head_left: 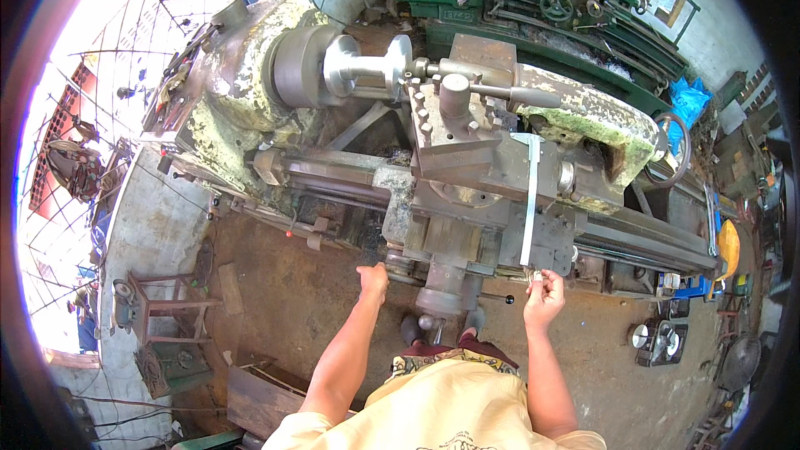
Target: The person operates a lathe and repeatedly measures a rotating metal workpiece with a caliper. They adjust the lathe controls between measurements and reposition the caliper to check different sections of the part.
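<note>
I stand at a worn metal lathe (pixel 467 175) with flaking pale paint. My left hand (pixel 372 281) rests closed on a handwheel at the lower left of the carriage apron. My right hand (pixel 543 292) is closed around a small handle at the carriage's lower right edge, just below a long steel ruler (pixel 531 200) lying across the carriage. A bright turned metal workpiece (pixel 367 68) is held in the chuck (pixel 296 67), close to the tool post (pixel 454 104).
A second green lathe (pixel 533 8) stands behind. A rusty stool (pixel 162 308) and scrap parts sit at the left on the dirt floor. Round metal parts (pixel 658 342) lie at the right, near a yellow object (pixel 727 246) and a blue bag (pixel 687 100).
</note>
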The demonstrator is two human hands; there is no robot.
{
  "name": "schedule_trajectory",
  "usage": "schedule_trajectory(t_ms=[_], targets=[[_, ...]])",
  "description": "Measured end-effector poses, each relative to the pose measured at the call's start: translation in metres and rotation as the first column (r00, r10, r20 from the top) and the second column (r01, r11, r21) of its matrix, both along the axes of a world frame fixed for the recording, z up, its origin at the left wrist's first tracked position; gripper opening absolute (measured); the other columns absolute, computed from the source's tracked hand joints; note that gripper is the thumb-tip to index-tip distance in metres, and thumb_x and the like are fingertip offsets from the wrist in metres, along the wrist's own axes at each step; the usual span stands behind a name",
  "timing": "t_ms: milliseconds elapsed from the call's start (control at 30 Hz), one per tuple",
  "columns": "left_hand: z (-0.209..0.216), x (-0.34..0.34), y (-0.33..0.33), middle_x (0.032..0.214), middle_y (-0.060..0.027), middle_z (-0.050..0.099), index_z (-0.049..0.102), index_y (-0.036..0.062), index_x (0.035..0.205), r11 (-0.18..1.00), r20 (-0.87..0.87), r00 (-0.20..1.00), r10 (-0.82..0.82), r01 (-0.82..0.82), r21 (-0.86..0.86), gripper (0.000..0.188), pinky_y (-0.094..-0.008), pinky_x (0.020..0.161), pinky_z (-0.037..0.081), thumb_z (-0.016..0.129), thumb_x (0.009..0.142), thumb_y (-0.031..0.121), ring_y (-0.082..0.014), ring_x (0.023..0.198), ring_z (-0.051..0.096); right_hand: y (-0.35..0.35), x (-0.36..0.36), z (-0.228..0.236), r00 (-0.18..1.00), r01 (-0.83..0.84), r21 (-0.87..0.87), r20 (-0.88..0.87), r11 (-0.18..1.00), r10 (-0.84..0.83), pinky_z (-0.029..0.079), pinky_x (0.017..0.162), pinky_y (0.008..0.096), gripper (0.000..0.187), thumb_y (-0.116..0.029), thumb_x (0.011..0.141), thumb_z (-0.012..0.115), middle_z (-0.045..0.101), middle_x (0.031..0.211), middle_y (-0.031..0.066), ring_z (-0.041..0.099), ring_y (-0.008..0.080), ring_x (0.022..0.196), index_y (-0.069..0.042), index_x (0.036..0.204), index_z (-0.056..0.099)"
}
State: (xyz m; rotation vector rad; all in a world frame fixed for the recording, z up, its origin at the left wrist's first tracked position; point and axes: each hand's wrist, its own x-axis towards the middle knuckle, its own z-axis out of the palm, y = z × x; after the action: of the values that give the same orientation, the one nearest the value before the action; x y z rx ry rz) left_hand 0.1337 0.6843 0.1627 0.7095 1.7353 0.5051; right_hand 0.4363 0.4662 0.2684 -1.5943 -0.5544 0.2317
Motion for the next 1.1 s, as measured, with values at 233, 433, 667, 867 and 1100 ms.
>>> schedule_trajectory(t_ms=[233, 433, 667, 867, 1100], targets=[[-0.008, 0.000, 0.004, 0.065, -0.0086, 0.052, 0.022, -0.0096, 0.138, 1.000, -0.031, 0.999, -0.007, 0.007, 0.019, 0.067, -0.0373, 0.043, 0.038, 0.059, 0.094, 0.024, -0.0191, 0.049, 0.049, -0.001, 0.000, 0.000, 1.000, -0.006, -0.006, 0.003, 1.000, 0.006, 0.048, 0.058, 0.0219, 0.016, 0.003, 0.095, 0.059, 0.064, 0.074, 0.0035, 0.061, 0.0072, 0.063, 0.004, 0.111, 0.060], [-0.003, -0.007, 0.006, 0.066, -0.0113, 0.055, 0.039, -0.0073, 0.122, 0.997, -0.061, 0.996, -0.068, 0.066, -0.039, 0.050, -0.0407, 0.053, 0.046, 0.061, 0.093, 0.027, -0.0246, 0.060, 0.057, -0.001, 0.001, -0.002, 1.000, -0.005, -0.007, 0.021, 1.000, 0.005, 0.049, 0.058, 0.0224, 0.016, 0.002, 0.095, 0.059, 0.064, 0.074, 0.0038, 0.061, 0.0076, 0.063, 0.004, 0.111, 0.060], [0.013, -0.030, 0.000, 0.112, -0.0335, 0.068, 0.069, -0.0096, 0.116, 0.871, -0.718, 0.591, -0.367, 0.489, -0.043, 0.073, -0.0506, 0.100, 0.050, 0.057, 0.091, 0.058, -0.0460, 0.111, 0.066, -0.003, 0.001, 0.002, 0.999, -0.015, -0.019, -0.033, 1.000, 0.015, 0.049, 0.059, 0.0229, 0.016, 0.004, 0.094, 0.059, 0.064, 0.073, 0.0044, 0.061, 0.0082, 0.063, 0.004, 0.110, 0.060], [0.027, -0.042, -0.008, 0.121, -0.0334, 0.066, 0.068, -0.0089, 0.118, 0.936, -0.123, 0.939, -0.322, 0.297, -0.189, 0.091, -0.0495, 0.102, 0.046, 0.050, 0.089, 0.076, -0.0449, 0.119, 0.062, -0.002, 0.001, 0.000, 1.000, -0.007, -0.010, 0.003, 1.000, 0.007, 0.048, 0.058, 0.0236, 0.016, 0.005, 0.094, 0.059, 0.064, 0.072, 0.0053, 0.060, 0.0086, 0.062, 0.004, 0.110, 0.060], [-0.067, 0.000, -0.091, 0.097, -0.0275, 0.073, 0.069, -0.0093, 0.094, 0.866, 0.235, 0.841, -0.487, 0.501, 0.003, 0.057, -0.0477, 0.086, 0.052, 0.068, 0.090, 0.048, -0.0410, 0.092, 0.070, -0.006, 0.002, -0.008, 0.999, -0.006, -0.070, 0.040, 0.998, 0.008, 0.048, 0.059, 0.0229, 0.015, 0.002, 0.096, 0.058, 0.064, 0.079, 0.0043, 0.057, 0.0072, 0.063, 0.003, 0.111, 0.058]])
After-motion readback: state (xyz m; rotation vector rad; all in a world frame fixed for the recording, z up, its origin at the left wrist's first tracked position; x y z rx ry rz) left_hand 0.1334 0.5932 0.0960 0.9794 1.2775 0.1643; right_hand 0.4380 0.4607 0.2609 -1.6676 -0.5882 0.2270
